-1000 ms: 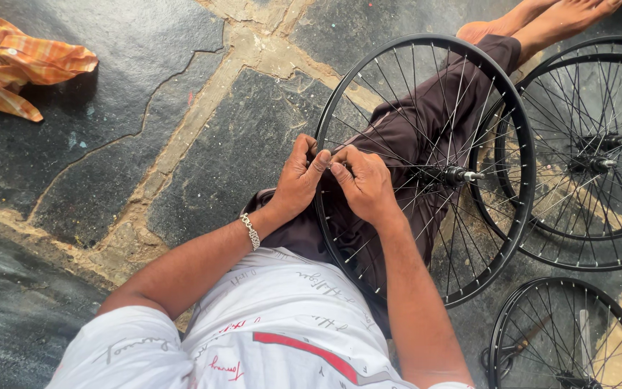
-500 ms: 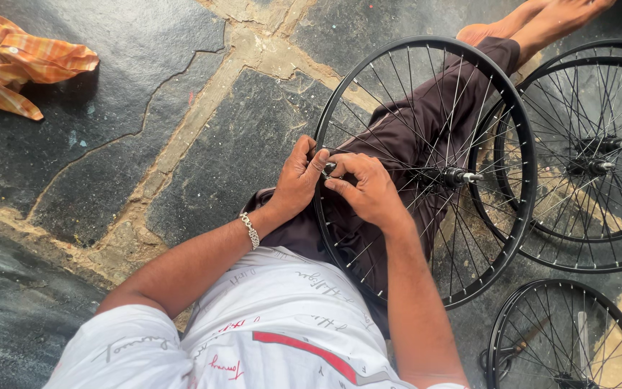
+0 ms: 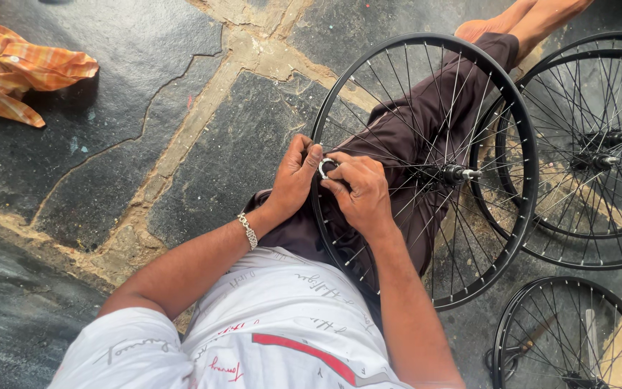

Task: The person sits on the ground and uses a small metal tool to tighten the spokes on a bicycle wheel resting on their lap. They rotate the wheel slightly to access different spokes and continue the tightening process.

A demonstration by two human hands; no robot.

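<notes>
Left hand: my left hand (image 3: 293,180) is curled over the near edge of the black rim, thumb up top, clamped on the outside of it.
Right hand: my right hand (image 3: 358,191) is pinched tight on a small silver ring-shaped tool (image 3: 323,168), right where it meets the rim, thumb-to-thumb with the left.
Wheel: the black spoked wheel (image 3: 426,169) is lying tilted across my lap, hub (image 3: 449,173) out over my thigh, spokes fanning over my dark trousers (image 3: 426,115).
Wrist: a silver chain bracelet (image 3: 247,230) sits on my left wrist.
Feet: my bare feet (image 3: 520,18) poke out past the far side of the rim.
To my right: two more black wheels (image 3: 599,151) stacked overlapping on the ground, just beside mine, and another black wheel (image 3: 570,335) lower down near my right elbow.
Floor: dark cracked stone slabs (image 3: 109,130) with sandy joints.
Far left: a crumpled orange checked cloth (image 3: 19,68) lies well apart from everything.
</notes>
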